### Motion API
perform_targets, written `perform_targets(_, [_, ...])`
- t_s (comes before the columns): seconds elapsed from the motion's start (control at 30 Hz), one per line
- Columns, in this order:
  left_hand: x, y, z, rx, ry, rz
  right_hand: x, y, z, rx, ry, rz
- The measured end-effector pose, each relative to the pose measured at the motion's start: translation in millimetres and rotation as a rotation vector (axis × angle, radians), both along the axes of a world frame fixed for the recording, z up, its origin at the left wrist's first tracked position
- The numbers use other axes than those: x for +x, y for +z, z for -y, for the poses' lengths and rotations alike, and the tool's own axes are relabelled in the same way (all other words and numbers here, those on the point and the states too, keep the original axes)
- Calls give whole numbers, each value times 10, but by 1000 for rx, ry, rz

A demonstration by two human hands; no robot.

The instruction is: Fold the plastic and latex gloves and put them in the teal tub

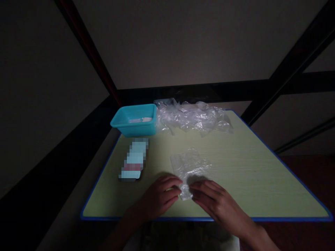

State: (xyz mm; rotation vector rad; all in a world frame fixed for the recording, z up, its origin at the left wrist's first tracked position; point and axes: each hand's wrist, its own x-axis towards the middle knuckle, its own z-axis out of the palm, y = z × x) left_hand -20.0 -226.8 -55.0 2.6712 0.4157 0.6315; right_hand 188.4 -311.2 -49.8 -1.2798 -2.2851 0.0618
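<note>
A clear plastic bag (pixel 192 165) lies crinkled on the table in front of me, its near end drawn narrow between my hands. From the left, my left hand (pixel 163 193) has its bent fingers closed on the edge of that narrow end. Opposite it, my right hand (pixel 213 197) pinches the other edge, with its thumb mostly hidden below the fingers. A short strip of crumpled plastic shows between the two sets of fingertips. The far part of the bag spreads out loose and wrinkled.
The pale table (pixel 248 174) has a blue rim. On its left lies a phone (pixel 134 158) with a blurred-out screen. Behind that stands a turquoise plastic basket (pixel 138 130) with white items inside. A heap of clear plastic bags (pixel 193 116) runs along the back edge, near the wall.
</note>
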Motion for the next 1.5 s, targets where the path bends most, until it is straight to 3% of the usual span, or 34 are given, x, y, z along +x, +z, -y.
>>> perform_targets(0.17, [14,-4,-7,26,-24,-9,-63,-71,-13,31,24,13])
perform_targets(0.57, [27,-34,-4,65,2,-14,-240,-30,-141,106,39,119])
perform_targets(0.9, [140,-52,47,219,87,4,-235,23,-136,146,-6,-15])
perform_targets(1.27, [94,-79,16,125,140,208,92,-13,-119,182,-25,110])
perform_targets(1.5, [46,-82,-4,68,130,240,355,-55,-183,170,0,282])
